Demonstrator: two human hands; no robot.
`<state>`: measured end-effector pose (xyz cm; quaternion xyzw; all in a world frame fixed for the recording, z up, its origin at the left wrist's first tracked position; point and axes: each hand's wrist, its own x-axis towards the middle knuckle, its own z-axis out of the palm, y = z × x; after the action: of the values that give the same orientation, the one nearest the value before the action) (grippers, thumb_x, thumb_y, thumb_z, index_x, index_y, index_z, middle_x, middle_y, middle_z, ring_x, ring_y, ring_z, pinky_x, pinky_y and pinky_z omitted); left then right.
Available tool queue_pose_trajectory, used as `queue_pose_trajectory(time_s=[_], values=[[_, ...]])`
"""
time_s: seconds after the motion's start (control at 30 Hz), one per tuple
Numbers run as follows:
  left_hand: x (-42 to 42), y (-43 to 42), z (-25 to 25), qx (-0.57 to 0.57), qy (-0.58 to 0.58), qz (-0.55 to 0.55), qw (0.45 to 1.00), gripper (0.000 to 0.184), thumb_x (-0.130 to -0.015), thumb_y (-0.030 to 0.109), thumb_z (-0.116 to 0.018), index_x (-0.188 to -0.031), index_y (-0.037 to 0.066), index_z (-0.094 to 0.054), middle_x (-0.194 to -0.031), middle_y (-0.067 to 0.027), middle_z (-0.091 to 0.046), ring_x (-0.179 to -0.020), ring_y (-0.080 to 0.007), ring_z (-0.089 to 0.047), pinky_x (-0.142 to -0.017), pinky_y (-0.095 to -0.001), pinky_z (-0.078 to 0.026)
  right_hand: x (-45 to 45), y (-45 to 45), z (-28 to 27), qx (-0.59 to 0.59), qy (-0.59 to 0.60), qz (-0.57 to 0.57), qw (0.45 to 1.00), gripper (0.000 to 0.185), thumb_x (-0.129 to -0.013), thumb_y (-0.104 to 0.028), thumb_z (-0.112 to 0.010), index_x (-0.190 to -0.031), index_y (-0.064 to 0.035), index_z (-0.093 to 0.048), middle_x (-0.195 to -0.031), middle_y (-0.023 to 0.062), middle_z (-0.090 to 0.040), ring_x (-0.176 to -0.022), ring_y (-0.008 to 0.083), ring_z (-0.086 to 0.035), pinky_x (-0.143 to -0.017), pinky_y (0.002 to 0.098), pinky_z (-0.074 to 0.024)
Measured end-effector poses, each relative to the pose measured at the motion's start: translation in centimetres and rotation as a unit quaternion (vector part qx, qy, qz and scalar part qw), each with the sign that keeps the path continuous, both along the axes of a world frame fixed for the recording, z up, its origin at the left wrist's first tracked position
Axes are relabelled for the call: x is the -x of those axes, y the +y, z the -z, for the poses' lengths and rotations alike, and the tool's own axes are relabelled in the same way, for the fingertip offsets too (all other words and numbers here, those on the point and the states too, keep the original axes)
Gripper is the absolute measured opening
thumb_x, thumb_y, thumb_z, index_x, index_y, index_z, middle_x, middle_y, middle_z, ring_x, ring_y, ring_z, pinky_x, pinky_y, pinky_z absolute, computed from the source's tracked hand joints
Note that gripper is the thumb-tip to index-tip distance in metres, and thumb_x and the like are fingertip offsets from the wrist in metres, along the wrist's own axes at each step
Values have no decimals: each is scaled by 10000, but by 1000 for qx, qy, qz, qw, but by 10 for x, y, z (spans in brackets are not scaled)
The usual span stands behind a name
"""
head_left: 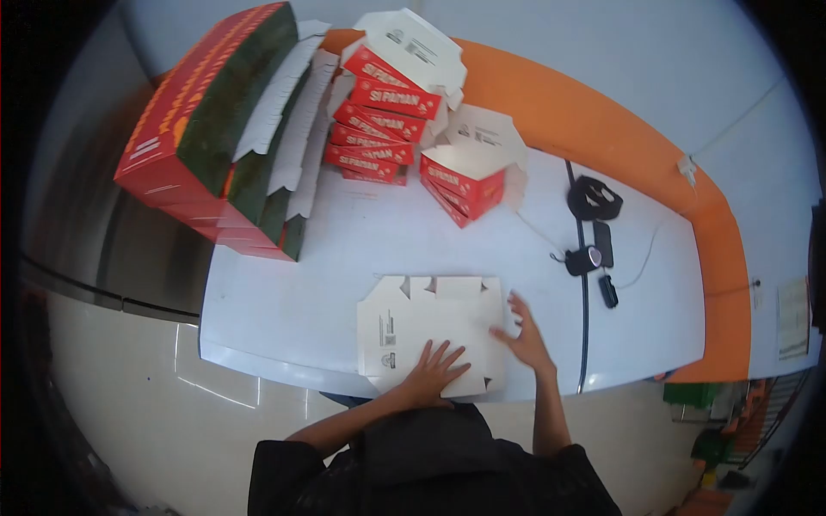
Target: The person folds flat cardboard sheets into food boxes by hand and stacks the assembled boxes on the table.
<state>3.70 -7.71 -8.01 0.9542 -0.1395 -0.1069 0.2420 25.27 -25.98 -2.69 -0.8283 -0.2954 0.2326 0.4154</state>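
Observation:
A flat, unfolded cardboard box blank (413, 318) lies on the white table near its front edge, its pale side up with small black print along the left. My left hand (433, 376) rests flat on the blank's lower middle, fingers spread. Just beyond the blank's right edge is my right hand (526, 338), thumb and fingers apart, with nothing in it. Whether its thumb touches the edge I cannot tell.
Red folded boxes (387, 129) stand stacked at the back, beside a shorter stack (465, 185). Larger red and green cartons (198, 129) lean at the left. A black cable (584, 327), a coiled strap (594, 199) and small black devices (582, 260) lie on the right of the table (284, 301).

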Motion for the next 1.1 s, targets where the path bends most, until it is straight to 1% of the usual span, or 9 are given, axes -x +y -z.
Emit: queue_pose_trajectory(time_s=[0.03, 0.23, 0.37, 0.47, 0.57, 0.67, 0.77, 0.87, 1.1], values=[[1, -6, 7, 7, -28, -5, 1000, 955, -838, 612, -761, -1620, 206, -392, -1717, -184, -224, -1577, -473, -168, -1233, -733, -83, 17, -32, 26, 65, -70, -34, 995, 1075, -811, -290, -911, -1628, -43, -257, -1618, 313, -321, -1479, 481, -351, -1199, 553, -347], [9, -15, 19, 76, -107, -29, 991, 623, -913, 473, -733, -1451, 182, -616, -1624, -120, -437, -1516, -438, -312, -1226, -707, -167, 130, -80, 32, 147, 14, 4, 989, 1086, -751, -334, -947, -1617, -120, -328, -1619, 351, -281, -1518, 497, -277, -1238, 536, -309], [10, -24, 29, 85, -122, -49, 988, 416, -956, 336, -711, -1324, 143, -706, -1344, -91, -695, -1347, -326, -533, -1205, -610, -278, 136, -86, 62, 115, -50, 54, 991, 914, -742, -144, -907, -1544, -123, -470, -1603, 304, -372, -1456, 481, -393, -1197, 511, -383], [-3, -19, 3, 187, -83, -115, 972, 284, -968, 243, -720, -1212, 116, -786, -1090, -97, -784, -1111, -289, -679, -1067, -488, -458, 131, -80, 36, 99, -52, 66, 992, 706, -778, -90, -866, -1437, -114, -611, -1553, 266, -476, -1386, 449, -498, -1149, 483, -442], [-15, -13, -6, 294, 42, -192, 936, 233, -945, 223, -758, -1103, 63, -819, -1029, -123, -788, -956, -290, -708, -875, -416, -548, 128, -79, 19, 102, -72, 66, 990, 599, -816, -122, -854, -1384, -115, -664, -1531, 216, -526, -1378, 423, -523, -1131, 474, -463], [-19, 3, -13, 333, 31, -123, 934, 238, -953, 232, -765, -1096, 49, -817, -1030, -139, -783, -902, -276, -710, -776, -387, -572, 119, -77, 8, 72, -106, 68, 989, 540, -852, -149, -839, -1363, -104, -670, -1509, 200, -553, -1367, 410, -539, -1118, 470, -473], [-22, 9, -22, 391, 182, -212, 877, 226, -985, 229, -739, -1113, 59, -815, -1024, -136, -779, -923, -263, -706, -840, -390, -562, 106, -74, -3, 22, -105, 67, 992, 483, -889, -157, -816, -1342, -82, -669, -1476, 197, -580, -1344, 397, -563, -1101, 462, -485], [-19, 15, -32, 480, 120, -215, 842, 222, -1008, 232, -714, -1103, 58, -816, -998, -131, -775, -970, -256, -706, -895, -372, -554, 100, -56, -36, -28, -104, 89, 990, 437, -924, -138, -787, -1331, -45, -659, -1432, 185, -613, -1311, 358, -596, -1075, 437, -502], [2, 17, -12, 181, -64, -90, 977, 464, -897, 392, -799, -1266, 119, -736, -1401, -120, -633, -1409, -346, -481, -1187, -525, -347, 38, 78, -92, -233, -88, 70, 966, 485, -985, -67, -708, -1432, 28, -547, -1353, 158, -663, -1164, 229, -682, -995, 354, -547]])
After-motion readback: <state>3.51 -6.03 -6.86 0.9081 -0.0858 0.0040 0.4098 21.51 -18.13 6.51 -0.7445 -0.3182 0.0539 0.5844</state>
